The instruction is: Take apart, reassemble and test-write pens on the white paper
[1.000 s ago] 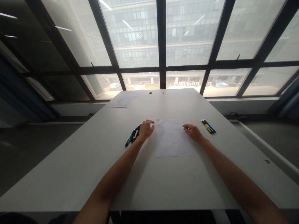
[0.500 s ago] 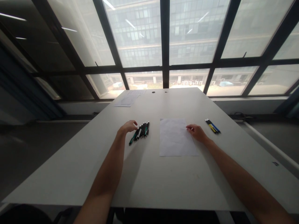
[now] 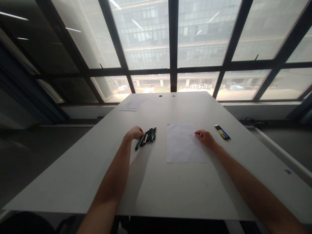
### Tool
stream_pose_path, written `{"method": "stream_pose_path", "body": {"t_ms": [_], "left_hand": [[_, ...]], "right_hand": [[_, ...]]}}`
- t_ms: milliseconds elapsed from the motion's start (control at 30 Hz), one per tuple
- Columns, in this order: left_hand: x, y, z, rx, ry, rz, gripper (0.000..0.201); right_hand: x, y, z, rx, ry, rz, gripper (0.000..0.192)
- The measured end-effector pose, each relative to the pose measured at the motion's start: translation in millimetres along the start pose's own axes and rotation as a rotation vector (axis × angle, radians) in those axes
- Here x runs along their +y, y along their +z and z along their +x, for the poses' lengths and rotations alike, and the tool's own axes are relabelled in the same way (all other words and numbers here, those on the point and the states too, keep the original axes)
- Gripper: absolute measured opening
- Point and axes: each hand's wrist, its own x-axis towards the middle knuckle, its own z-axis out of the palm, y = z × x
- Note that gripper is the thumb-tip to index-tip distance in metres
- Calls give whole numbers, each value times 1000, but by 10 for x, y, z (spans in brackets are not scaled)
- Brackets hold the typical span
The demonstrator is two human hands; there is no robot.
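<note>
Left hand (image 3: 136,132) and right hand (image 3: 203,137) are bare; behind them, uncovered left forearm (image 3: 111,178) and right forearm (image 3: 246,177) taper towards the wrists (image 3: 127,137).

The desk (image 3: 156,185) is kinda looked down on from head height, right by it, windows (image 3: 148,39) faced dead ahead.

Looks like an office or similar workroom: long white table (image 3: 156,191) with pens (image 3: 148,136) and paper sheet (image 3: 182,146), dark-framed window wall (image 3: 173,39), strip-light reflections (image 3: 136,24) in glass, blue curtain (image 3: 29,91), multi-storey building (image 3: 195,45) outside.
</note>
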Motion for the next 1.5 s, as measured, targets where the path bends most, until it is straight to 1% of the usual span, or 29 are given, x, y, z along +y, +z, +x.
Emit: {"method": "stream_pose_path", "body": {"t_ms": [100,167,200,267,333,400,467,500,533,600,667,700,733,800,933,1000,1100,1167,1267,1333,1400,1500], "left_hand": [[79,-163,-118,26,73,-187,26],[155,-283,-217,-16,161,-306,33],[201,-329,-270,-43,227,-357,38],[307,-357,-368,-95,370,-421,43],[431,-268,-441,-128,496,-484,45],[568,-45,-480,-160,582,-599,40],[701,294,-491,-175,639,-756,35],[759,490,-491,-156,655,-829,34],[807,691,-491,-149,664,-897,34],[868,1066,-495,-136,658,-1018,33],[882,1347,-500,-132,643,-1071,35],[874,1441,-500,-116,635,-1077,36],[860,1505,-497,-101,630,-1069,37],[822,1558,-481,-74,636,-1025,38],[764,1532,-436,-22,688,-884,38],[752,1517,-421,21,724,-820,35],[737,1518,-407,103,774,-696,24],[721,1525,-399,152,812,-578,19],[693,1529,-392,223,873,-425,15],[674,1522,-397,258,890,-357,13],[658,1511,-409,277,898,-303,12],[645,1501,-434,279,940,-236,13]], "right_hand": [[15,15,9,1,-4,12,22],[21,22,26,13,-7,25,22],[15,20,39,24,-13,31,22],[-22,2,71,54,-33,47,23],[-92,-26,110,90,-56,77,24],[-181,-44,155,111,-60,125,25],[-270,-36,207,103,-40,186,27],[-311,-21,236,80,-19,228,28],[-349,1,266,49,10,285,31],[-415,52,324,-67,113,448,43],[-469,105,367,-170,255,641,57],[-489,130,379,-207,312,723,63],[-504,154,385,-227,352,782,66],[-515,203,379,-238,386,822,66],[-477,292,335,-233,313,770,55],[-453,319,313,-185,287,749,54],[-437,335,280,-89,296,703,57],[-441,332,253,-69,303,696,58],[-458,306,215,-97,271,677,59],[-471,281,197,-137,224,611,56],[-486,260,189,-158,189,549,52],[-500,247,186,-144,182,530,48]]}}
